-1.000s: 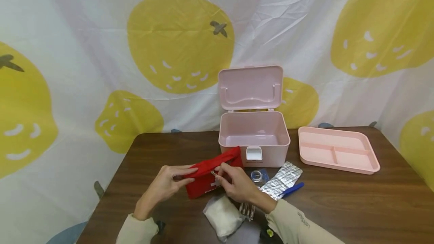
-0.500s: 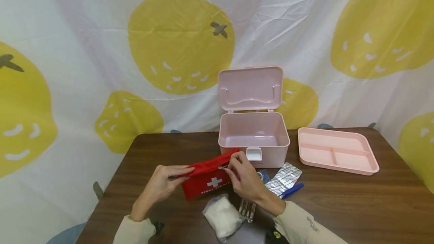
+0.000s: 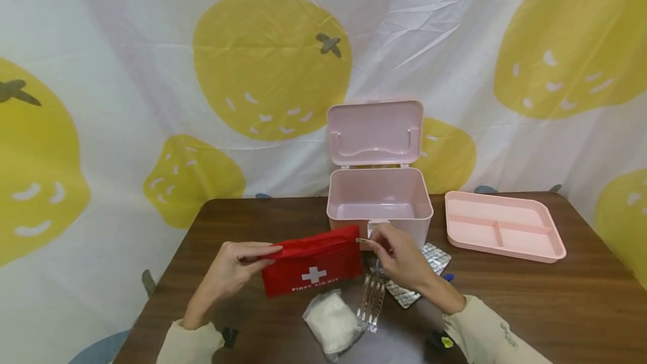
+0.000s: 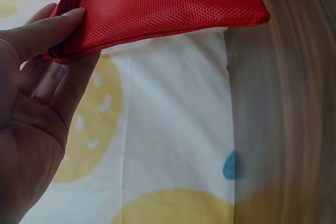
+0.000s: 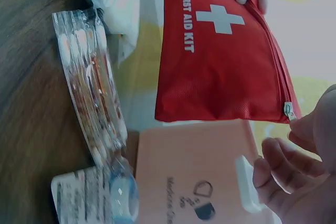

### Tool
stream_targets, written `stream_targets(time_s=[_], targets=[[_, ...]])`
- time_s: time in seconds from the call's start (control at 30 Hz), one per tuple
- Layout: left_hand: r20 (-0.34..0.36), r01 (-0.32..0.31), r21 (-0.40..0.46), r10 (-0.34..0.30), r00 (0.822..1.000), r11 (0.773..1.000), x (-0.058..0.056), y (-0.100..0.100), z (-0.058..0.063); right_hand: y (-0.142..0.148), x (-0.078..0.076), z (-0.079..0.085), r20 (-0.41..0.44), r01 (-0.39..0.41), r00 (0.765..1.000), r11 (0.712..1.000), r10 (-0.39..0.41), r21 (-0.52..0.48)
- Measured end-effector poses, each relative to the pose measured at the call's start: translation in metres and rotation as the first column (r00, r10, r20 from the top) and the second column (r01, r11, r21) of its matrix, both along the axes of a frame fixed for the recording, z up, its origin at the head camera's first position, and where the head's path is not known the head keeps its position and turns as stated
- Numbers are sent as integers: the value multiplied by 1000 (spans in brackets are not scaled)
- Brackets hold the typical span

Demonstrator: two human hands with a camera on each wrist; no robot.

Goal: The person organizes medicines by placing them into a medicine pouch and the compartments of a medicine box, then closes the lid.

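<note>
Pinching the flat red fabric first-aid pouch by its corner in the left fingers, nipping its small silver metal zipper pull in the right fingers! Holding the pouch between both, with an open pink plastic box just beyond the right fingers.

1. Head: looks forward and down from above the near side of the table, widest and farthest, with the pouch toward 6 o'clock.
2. Left wrist: close-up past the left hand at 9 o'clock; pouch at 12, table at 3.
3. Right wrist: near, turned sideways; right hand at 4 o'clock, pouch at 2.
4. Head and right wrist share the box and swabs.
</note>
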State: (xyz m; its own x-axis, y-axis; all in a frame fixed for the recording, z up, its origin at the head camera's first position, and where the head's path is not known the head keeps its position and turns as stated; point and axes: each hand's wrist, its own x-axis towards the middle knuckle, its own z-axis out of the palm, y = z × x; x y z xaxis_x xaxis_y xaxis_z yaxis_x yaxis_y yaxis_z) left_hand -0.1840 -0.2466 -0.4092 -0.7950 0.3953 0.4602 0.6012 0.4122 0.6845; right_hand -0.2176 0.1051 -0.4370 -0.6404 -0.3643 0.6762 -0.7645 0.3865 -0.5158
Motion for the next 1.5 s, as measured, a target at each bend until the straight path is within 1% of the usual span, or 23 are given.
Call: stream_targets(time_s=[0.13,0.23,0.47,0.53,0.63,0.73,0.87,1.03,1.1,1.17,1.27,1.33,1.5], targets=[[44,3,28,-4,999,1000,-4,12,9,16,3,7,131,-4,991,1000,7,-22],[42,18,42,-20,999,999,-10,20,16,27,4,15,194,9,981,1000,-3,-26],[22,108,60,-110,994,992,-24,36,32,49,5,36,274,64,959,998,-64,9],[27,126,75,-129,991,989,-28,40,37,53,4,43,295,72,953,997,-74,16],[41,132,88,-136,990,987,-33,45,44,58,3,53,338,83,937,996,-87,27],[54,132,87,-137,989,987,-41,51,51,63,1,62,367,76,927,997,-78,18],[87,132,99,-140,986,986,-52,60,64,64,-6,76,359,49,933,999,-41,-14],[120,138,110,-151,981,984,-66,73,78,65,-18,91,322,79,944,997,-69,-17],[125,139,116,-153,980,983,-71,78,82,66,-23,95,318,94,944,996,-86,-10],[127,145,129,-161,979,981,-76,83,86,68,-27,99,325,93,942,995,-82,-20],[121,145,139,-163,979,979,-84,89,90,71,-34,104,332,96,940,995,-81,-29],[113,136,142,-153,982,980,-89,92,92,72,-40,105,330,101,940,994,-84,-35],[112,101,185,-123,986,978,-101,104,89,77,-55,105,309,127,945,991,-107,-47]])
